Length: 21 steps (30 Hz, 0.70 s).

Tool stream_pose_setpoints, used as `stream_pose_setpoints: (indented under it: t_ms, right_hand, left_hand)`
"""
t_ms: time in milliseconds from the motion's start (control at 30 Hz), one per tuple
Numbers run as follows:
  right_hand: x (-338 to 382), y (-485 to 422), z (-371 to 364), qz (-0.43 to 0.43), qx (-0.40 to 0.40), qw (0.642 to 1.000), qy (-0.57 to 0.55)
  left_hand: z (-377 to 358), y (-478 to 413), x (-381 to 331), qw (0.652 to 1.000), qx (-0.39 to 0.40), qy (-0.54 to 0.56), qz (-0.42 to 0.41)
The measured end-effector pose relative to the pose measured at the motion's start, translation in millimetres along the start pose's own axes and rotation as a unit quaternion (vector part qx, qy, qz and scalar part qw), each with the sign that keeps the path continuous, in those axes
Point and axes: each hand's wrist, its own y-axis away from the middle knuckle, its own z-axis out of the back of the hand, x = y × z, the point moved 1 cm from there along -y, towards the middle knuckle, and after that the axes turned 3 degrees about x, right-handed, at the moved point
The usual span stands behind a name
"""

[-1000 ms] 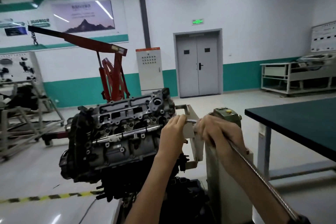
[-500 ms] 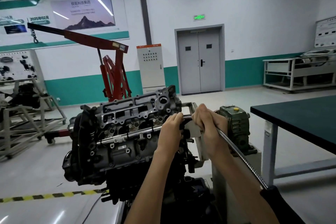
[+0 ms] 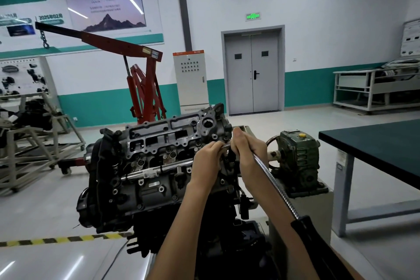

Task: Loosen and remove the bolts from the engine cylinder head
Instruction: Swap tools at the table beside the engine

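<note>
Head camera view, looking forward and down across a workshop floor. At centre is the engine cylinder head (image 3: 163,143), dark grey cast metal, sitting on top of an engine on a stand, its face of ports and openings turned toward the viewer.

Two bare forearms reach up from the bottom edge to the right end of the casting. The left hand (image 3: 210,157) has curled fingers and pinches the tip end of a flexible metal shaft (image 3: 271,177) right against the casting. The right hand (image 3: 248,150), touching the left, is wrapped in a fist round the same shaft a little further back. From the fist the shaft runs down and to the right to a black handle (image 3: 318,241) beside the right forearm. Whatever the tip sits on is hidden behind the fingers.

Behind the engine stands a red engine hoist (image 3: 145,88), its boom reaching left. A pale electrical cabinet (image 3: 191,79) and a grey double door (image 3: 252,70) line the far wall. Just right of the hands is a green gearbox (image 3: 297,161), and further right a dark-topped table (image 3: 375,143). Yellow-and-black tape (image 3: 56,240) crosses the floor at lower left.
</note>
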Motion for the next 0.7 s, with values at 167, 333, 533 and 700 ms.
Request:
stream_pose_setpoints:
  t_ms: [167,333,533,700]
  right_hand:
    - [4.6,-3.5,-0.6,0.014,-0.004,1.0,-0.003]
    - [13.6,-8.8,2.9,0.024,-0.002,1.0,-0.004]
    - [30.0,-13.9,5.0,0.06,-0.007,0.998,-0.001]
    - [29.7,-19.6,4.2,0.04,0.017,0.999,-0.003]
  left_hand:
    - [3.0,-2.9,-0.1,1.0,0.016,-0.005,-0.017]
    - [14.0,-10.0,-1.9,0.999,0.016,0.024,-0.045]
    - [30.3,-20.1,-6.5,0.994,0.011,0.095,-0.052]
    - [32.1,-18.5,-10.6,0.993,-0.006,0.09,-0.072]
